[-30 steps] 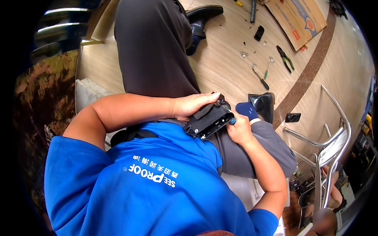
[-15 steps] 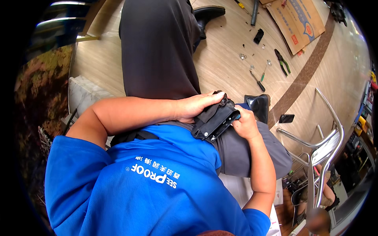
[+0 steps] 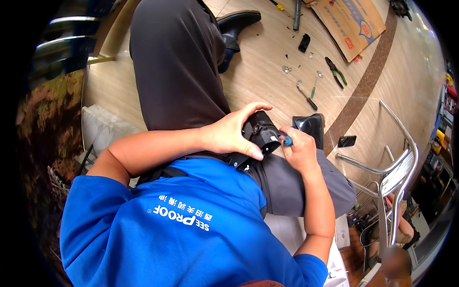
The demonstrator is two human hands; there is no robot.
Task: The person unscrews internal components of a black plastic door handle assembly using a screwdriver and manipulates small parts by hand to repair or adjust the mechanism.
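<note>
The black plastic part rests on the person's lap, between both hands. The left hand curls over it, fingers and thumb clamped around its body. The right hand is closed on a blue-handled screwdriver set against the part's edge. Beyond the knees, on the wooden floor, lie another screwdriver, pliers and a cardboard sheet.

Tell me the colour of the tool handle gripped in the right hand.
Blue: the tool handle sticks out of the right hand, against the black part. Head view shows it.
</note>
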